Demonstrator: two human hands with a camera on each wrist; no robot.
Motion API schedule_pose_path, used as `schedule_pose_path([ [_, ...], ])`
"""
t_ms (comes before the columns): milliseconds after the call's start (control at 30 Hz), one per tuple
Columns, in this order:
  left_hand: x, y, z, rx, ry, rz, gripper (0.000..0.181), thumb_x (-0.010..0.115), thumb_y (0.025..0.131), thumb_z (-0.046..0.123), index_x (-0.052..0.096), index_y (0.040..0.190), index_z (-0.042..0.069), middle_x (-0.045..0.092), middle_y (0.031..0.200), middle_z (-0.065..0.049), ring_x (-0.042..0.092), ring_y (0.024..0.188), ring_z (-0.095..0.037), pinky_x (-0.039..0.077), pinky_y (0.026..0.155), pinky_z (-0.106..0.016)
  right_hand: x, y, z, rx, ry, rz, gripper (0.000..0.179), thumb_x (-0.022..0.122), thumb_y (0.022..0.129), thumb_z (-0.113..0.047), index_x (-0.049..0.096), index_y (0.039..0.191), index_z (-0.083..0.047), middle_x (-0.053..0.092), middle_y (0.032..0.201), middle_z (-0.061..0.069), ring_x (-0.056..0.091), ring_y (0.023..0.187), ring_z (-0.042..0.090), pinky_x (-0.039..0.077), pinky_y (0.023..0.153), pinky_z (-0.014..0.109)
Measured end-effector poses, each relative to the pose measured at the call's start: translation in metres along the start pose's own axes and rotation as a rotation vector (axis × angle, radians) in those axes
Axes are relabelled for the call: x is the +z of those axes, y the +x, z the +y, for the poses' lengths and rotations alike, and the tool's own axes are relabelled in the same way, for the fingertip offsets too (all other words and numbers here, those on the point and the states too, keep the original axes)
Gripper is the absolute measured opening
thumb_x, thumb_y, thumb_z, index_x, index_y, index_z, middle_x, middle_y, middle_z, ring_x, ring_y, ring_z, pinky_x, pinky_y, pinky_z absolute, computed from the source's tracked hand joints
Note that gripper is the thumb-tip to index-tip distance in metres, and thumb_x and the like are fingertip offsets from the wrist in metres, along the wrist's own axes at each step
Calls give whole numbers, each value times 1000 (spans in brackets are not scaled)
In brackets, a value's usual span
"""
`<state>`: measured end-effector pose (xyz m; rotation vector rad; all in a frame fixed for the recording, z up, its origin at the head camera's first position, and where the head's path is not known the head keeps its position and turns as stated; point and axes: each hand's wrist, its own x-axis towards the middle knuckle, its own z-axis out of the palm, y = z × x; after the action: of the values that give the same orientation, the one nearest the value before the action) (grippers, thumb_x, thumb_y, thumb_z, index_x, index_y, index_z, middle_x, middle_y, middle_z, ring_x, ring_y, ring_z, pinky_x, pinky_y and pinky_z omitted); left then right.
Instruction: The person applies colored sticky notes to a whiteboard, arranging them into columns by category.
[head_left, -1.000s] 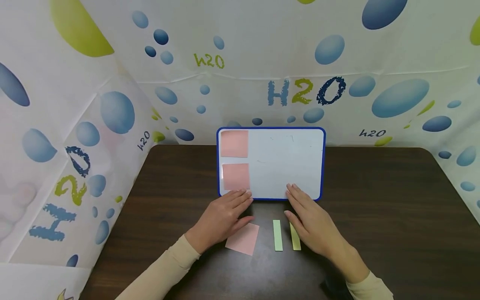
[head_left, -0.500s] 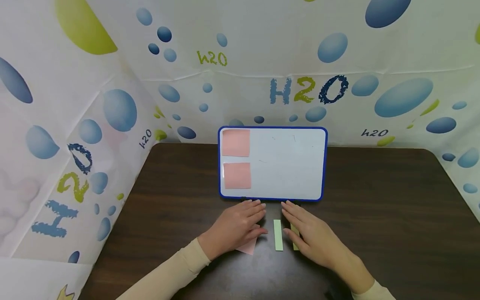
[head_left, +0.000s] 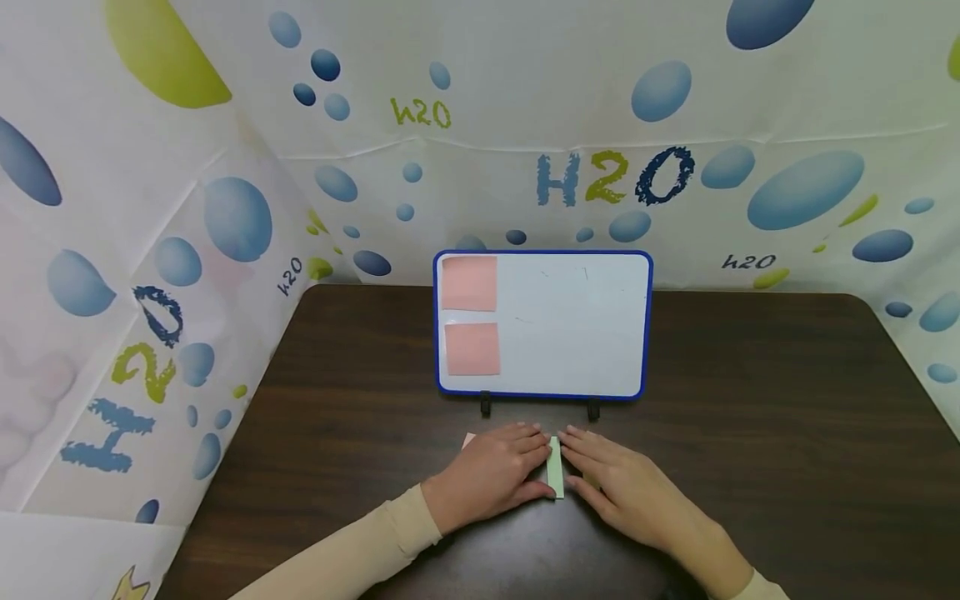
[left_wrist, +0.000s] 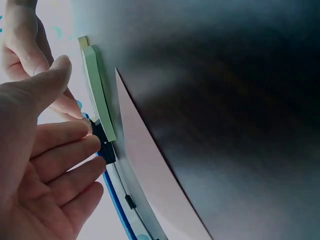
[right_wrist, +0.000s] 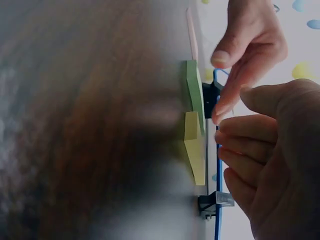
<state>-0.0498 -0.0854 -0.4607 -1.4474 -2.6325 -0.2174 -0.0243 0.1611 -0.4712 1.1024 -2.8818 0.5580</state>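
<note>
My left hand (head_left: 495, 467) hovers over the table with relaxed fingers, covering most of a pink sticky note pad (head_left: 468, 439). That pad shows more fully as a pink sheet (left_wrist: 150, 170) in the left wrist view. Opposite it is my right hand (head_left: 626, 483), its fingers loosely extended and holding nothing. Between the two hands lies a narrow pad of green sticky notes (head_left: 556, 471). A yellow sticky note strip (right_wrist: 194, 150) sits beside the green one in the right wrist view; in the head view my right hand hides nearly all of it.
A blue-framed whiteboard (head_left: 573, 325) stands behind the hands on black feet (head_left: 485, 404). Two pink sticky notes, one upper (head_left: 469, 283) and one lower (head_left: 472, 349), are stuck along its left side. A dark wooden table (head_left: 765, 417) extends around, backed by a printed curtain (head_left: 480, 125).
Both hands have drawn back from the whiteboard's lower edge towards the body. The left hand has also shifted right, over the pink pad and up to the green strip. The board's feet are now visible.
</note>
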Motion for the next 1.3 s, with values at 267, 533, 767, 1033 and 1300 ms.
schedule_pose_path([
  [267,2,-3,1,-15,27,-57,57,55,101,55,67,134,10,69,136,-4,61,132,-19,48,115,-34,6,1,-3,-12,4,-29,47,60,103,-28,57,145,-7,56,151,7,52,142,24,51,110,47],
  [533,4,-1,2,-19,48,-57,58,56,100,55,67,133,9,69,135,-6,62,131,-19,49,114,-34,9,0,-4,-15,-1,-14,44,61,102,-21,58,144,-6,57,150,7,54,140,25,53,108,46],
  [767,6,-1,3,-33,65,-43,56,56,100,54,68,132,9,69,135,-7,63,130,-19,49,113,-33,12,1,-9,-9,-27,6,42,63,101,-20,62,139,-3,58,148,11,56,138,25,54,107,44],
  [1033,7,-3,2,-34,102,-27,52,56,101,51,69,131,10,70,134,-5,64,128,-18,49,113,-32,13,2,-12,-6,-25,13,41,64,100,-20,63,137,-3,59,147,12,56,137,25,54,106,44],
  [1300,9,-4,1,-38,117,-38,47,54,103,47,69,130,12,70,134,-3,65,127,-17,49,112,-31,14,2,-11,19,8,54,37,66,99,-19,67,132,-5,61,145,10,58,135,25,56,104,45],
])
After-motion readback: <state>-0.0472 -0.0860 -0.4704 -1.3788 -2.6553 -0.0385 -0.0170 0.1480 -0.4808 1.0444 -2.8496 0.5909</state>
